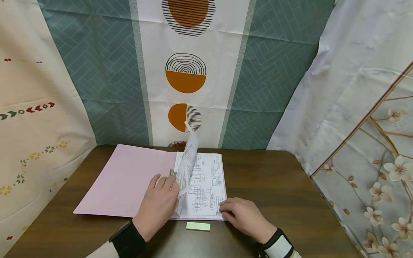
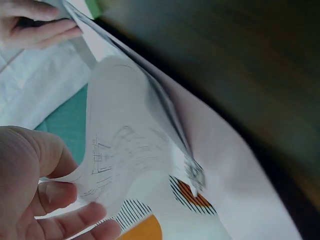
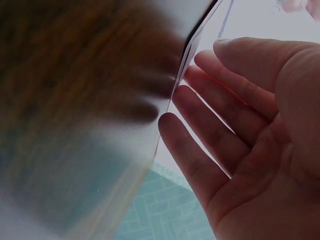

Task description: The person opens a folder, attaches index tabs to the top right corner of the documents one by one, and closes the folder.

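A pink folder (image 1: 135, 179) lies spread on the wooden table. Its right side bears printed sheets with technical drawings (image 1: 206, 186), bound by a metal clip (image 1: 172, 172) near the fold. My left hand (image 1: 162, 199) pinches a lifted sheet (image 1: 189, 157) between thumb and fingers; in the left wrist view that sheet (image 2: 117, 105) curves upward from the binding. At the lower right corner of the sheets rests my right hand (image 1: 243, 215). The right wrist view shows its fingers (image 3: 200, 130) loosely extended at the folder's edge, gripping nothing.
A pale green sticky-note pad (image 1: 198, 226) lies on the table (image 1: 258, 175) just in front of the folder. Behind the table hangs a patterned curtain (image 1: 106, 71). Fabric drapes (image 1: 42, 143) also hang on the left, with a flowered one (image 1: 371, 161) on the right.
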Available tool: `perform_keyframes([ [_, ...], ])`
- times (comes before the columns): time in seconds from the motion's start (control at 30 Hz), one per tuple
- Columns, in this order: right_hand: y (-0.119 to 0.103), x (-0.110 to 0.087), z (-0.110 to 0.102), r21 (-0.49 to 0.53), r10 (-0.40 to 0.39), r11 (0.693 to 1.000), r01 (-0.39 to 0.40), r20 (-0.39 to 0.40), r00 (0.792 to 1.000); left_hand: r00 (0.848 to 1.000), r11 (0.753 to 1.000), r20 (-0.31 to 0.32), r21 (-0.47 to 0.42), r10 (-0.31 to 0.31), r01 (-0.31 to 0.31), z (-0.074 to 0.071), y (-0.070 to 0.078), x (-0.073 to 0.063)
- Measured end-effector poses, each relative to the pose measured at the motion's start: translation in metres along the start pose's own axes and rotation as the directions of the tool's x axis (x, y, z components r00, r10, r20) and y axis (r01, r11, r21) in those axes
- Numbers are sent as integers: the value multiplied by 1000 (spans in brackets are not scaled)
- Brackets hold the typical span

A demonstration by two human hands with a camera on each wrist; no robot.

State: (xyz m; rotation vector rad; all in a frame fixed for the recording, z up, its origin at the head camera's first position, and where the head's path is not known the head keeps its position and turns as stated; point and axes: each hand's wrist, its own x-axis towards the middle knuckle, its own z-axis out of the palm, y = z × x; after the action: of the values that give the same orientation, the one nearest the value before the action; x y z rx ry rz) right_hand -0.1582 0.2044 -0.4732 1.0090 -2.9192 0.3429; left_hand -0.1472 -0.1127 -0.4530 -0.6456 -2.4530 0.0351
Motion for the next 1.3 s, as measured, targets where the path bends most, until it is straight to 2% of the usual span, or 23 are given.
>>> perform_keyframes([
  [0.27, 1, 0, -3, -13, -2, 1000, 2, -24, 1000, 995, 996, 63, 56, -72, 69, -9, -23, -15],
  [0.67, 0, 0, -5, -17, -9, 1000, 8, -37, 999, 989, 991, 52, 20, -136, 136, -9, -48, -37],
  [0.97, 1, 1, -6, 0, 9, 1000, -9, -13, 1000, 970, 982, 152, 43, -190, 186, 0, -56, -42],
  [1.3, -1, 2, -1, 10, -3, 1000, 3, -18, 1000, 952, 977, 223, 27, -211, 210, 1, -54, -42],
])
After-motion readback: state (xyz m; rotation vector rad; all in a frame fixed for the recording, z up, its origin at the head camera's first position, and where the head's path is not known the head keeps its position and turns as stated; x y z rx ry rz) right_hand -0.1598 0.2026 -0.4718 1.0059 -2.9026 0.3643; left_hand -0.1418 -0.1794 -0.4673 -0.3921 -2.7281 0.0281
